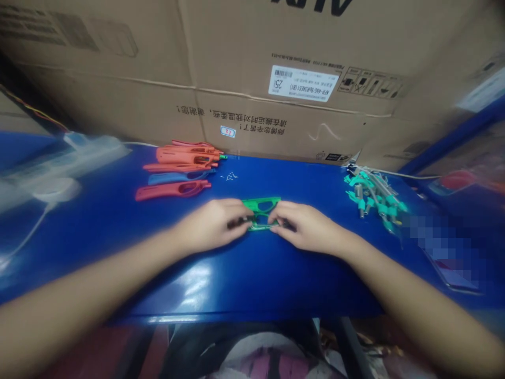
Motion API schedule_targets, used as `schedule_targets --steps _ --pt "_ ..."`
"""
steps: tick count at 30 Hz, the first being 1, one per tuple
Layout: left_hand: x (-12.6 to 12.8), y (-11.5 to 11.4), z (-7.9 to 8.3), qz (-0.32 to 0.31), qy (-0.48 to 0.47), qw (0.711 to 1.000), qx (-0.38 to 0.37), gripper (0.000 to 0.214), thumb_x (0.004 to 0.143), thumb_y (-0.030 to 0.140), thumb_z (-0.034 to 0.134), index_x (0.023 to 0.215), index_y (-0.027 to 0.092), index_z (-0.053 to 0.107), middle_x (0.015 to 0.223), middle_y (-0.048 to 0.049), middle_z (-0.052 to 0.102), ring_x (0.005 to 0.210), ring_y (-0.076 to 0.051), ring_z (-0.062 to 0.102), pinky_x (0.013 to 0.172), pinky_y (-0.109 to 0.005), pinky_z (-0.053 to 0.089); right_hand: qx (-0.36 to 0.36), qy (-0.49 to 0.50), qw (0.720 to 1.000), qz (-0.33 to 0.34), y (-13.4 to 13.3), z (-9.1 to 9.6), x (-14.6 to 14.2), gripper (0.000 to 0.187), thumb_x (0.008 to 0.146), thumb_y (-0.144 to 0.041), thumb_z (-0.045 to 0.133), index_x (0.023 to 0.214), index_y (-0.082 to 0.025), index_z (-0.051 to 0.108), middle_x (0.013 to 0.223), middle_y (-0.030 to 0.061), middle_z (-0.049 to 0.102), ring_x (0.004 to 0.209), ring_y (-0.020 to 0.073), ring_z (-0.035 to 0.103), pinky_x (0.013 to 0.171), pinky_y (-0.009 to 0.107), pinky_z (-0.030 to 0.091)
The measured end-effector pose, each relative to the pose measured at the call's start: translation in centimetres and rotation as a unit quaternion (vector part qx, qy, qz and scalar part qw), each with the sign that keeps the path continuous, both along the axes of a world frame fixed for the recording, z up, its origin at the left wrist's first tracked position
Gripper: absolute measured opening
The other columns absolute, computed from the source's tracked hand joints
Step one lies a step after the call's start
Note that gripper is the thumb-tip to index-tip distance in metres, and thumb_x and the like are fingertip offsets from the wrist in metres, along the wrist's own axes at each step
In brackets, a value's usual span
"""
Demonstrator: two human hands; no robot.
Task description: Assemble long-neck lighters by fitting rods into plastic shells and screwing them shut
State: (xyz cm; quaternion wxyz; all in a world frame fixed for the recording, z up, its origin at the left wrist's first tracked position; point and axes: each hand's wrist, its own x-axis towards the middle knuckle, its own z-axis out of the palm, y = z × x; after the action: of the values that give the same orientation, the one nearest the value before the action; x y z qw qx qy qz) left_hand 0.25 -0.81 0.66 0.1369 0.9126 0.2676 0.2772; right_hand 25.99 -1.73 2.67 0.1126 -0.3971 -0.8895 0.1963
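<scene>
In the middle of the blue table a green plastic lighter casing [261, 202] lies between my two hands, with cut-out openings showing. My left hand [215, 222] pinches its left end, the thumb and fingertips closed on it. From the other side my right hand [303, 225] grips the right end, fingers bent inward. Thin pale and dark parts show by the fingertips at the casing's near edge; what they are I cannot make out. Part of the casing is hidden behind my fingers.
Orange, blue and red lighter casings [173, 190] lie in a row at the back left. Metal tubes with teal-green parts [373, 195] are heaped at the right. A cardboard wall [236, 63] closes off the back. Pixelated flat device [453, 263] lies at right; white cable [29, 237] at left.
</scene>
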Motion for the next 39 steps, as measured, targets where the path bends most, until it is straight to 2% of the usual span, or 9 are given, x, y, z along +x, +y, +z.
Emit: schedule_targets --steps 7,10,14,18,22,26,35,39 --pt "-0.4 -0.3 0.7 0.013 0.042 0.999 -0.012 0.027 0.091 0.023 0.064 0.116 0.014 0.069 0.089 -0.0052 0.069 0.073 -0.015 0.065 0.066 -0.023 0.052 -0.006 -0.004 1.000 -0.023 0.0 -0.2 -0.1 0.009 0.089 -0.019 0.067 0.098 -0.020 0.065 0.083 -0.0014 0.060 0.074 0.0125 0.055 0.065 0.024 0.035" --pt "-0.5 -0.3 0.9 0.013 0.069 0.997 -0.023 0.028 0.089 0.027 0.066 0.114 0.015 0.070 0.094 -0.0065 0.070 0.079 -0.018 0.067 0.071 -0.026 0.054 -0.013 0.005 0.999 -0.033 0.0 -0.2 -0.2 0.010 0.088 -0.018 0.067 0.097 -0.020 0.066 0.080 -0.0024 0.060 0.072 0.0119 0.054 0.065 0.023 0.034" --pt "-0.5 -0.1 0.6 0.004 0.077 0.997 -0.025 0.028 0.090 0.027 0.066 0.115 0.015 0.069 0.103 -0.0091 0.069 0.090 -0.021 0.068 0.081 -0.030 0.056 -0.059 0.040 0.996 -0.062 0.1 -0.2 -0.2 0.006 0.087 -0.018 0.067 0.092 -0.020 0.067 0.072 -0.0045 0.059 0.063 0.0094 0.051 0.062 0.023 0.034" --pt "-0.4 0.1 0.2 0.003 0.058 0.998 -0.028 0.026 0.091 0.025 0.065 0.115 0.014 0.069 0.104 -0.0089 0.069 0.088 -0.019 0.068 0.080 -0.029 0.056 -0.101 0.057 0.990 -0.083 0.1 -0.2 -0.2 0.003 0.088 -0.019 0.066 0.091 -0.019 0.067 0.068 -0.0058 0.059 0.055 0.0077 0.048 0.059 0.023 0.033" --pt "-0.3 0.1 0.0 0.001 0.043 0.999 -0.021 0.027 0.090 0.023 0.066 0.115 0.013 0.070 0.103 -0.0088 0.070 0.088 -0.019 0.069 0.080 -0.029 0.057 -0.050 0.039 0.995 -0.074 0.1 -0.2 -0.5 0.009 0.089 -0.018 0.065 0.097 -0.020 0.068 0.073 -0.0039 0.062 0.063 0.0101 0.053 0.062 0.023 0.035" --pt "-0.2 0.1 -0.2 -0.009 0.034 0.999 -0.014 0.028 0.091 0.024 0.066 0.116 0.013 0.069 0.105 -0.0097 0.071 0.093 -0.021 0.069 0.084 -0.030 0.057 0.006 0.038 0.998 -0.053 -0.1 -0.4 -0.9 0.008 0.090 -0.017 0.065 0.094 -0.021 0.070 0.083 -0.0006 0.064 0.076 0.0127 0.057 0.067 0.025 0.037" --pt "0.1 0.0 -0.6 -0.034 0.018 0.999 -0.028 0.030 0.092 0.024 0.066 0.121 0.016 0.067 0.110 -0.0092 0.071 0.100 -0.021 0.068 0.092 -0.031 0.056 -0.011 0.061 0.997 -0.040 -0.6 -0.5 -1.4 0.005 0.090 -0.016 0.063 0.087 -0.019 0.067 0.090 0.0013 0.065 0.079 0.0131 0.058 0.069 0.025 0.040" --pt "0.0 0.0 -0.4 -0.026 0.026 0.999 -0.028 0.029 0.092 0.025 0.066 0.119 0.015 0.068 0.107 -0.0094 0.072 0.097 -0.021 0.069 0.088 -0.032 0.057 -0.034 0.092 0.994 -0.056 -0.5 -0.1 -1.2 0.007 0.093 -0.021 0.060 0.087 -0.019 0.064 0.080 -0.0008 0.060 0.065 0.0106 0.050 0.062 0.024 0.037"
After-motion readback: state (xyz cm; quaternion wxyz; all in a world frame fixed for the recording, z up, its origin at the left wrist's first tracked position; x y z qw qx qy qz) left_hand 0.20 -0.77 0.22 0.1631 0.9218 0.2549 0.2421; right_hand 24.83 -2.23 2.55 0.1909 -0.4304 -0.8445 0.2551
